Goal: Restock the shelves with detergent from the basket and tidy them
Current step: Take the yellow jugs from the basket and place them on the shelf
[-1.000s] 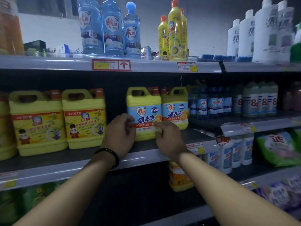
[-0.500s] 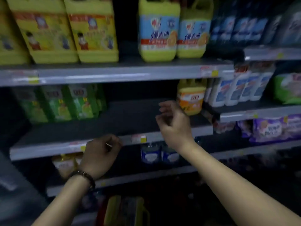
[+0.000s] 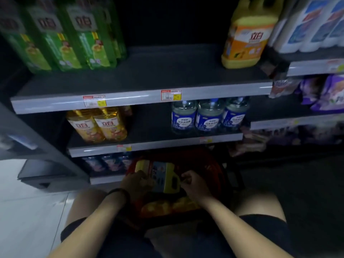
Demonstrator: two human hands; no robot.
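while i look down past both forearms, the left hand (image 3: 137, 183), with a dark wristband (image 3: 119, 192) behind it, is curled over the left side of the detergent jug (image 3: 160, 174); the right hand (image 3: 194, 183) has its fingers bent in at the jug's handle end, gripping it as far as the dim light lets me judge; the jug, yellow with a blue label, lies tilted in the red basket (image 3: 214, 165) on the floor, over some blurred orange packs (image 3: 167, 207); just beyond, the lower shelf (image 3: 167, 144) carries two golden bottles (image 3: 98, 125) at the left and three clear blue-labelled bottles (image 3: 210, 118) at the right, well apart; above it the upper shelf (image 3: 149, 99) holds green bottles (image 3: 74, 38) at the left and one orange-labelled yellow jug (image 3: 245, 41) at the right; white bottles (image 3: 312, 25) stand farther right.
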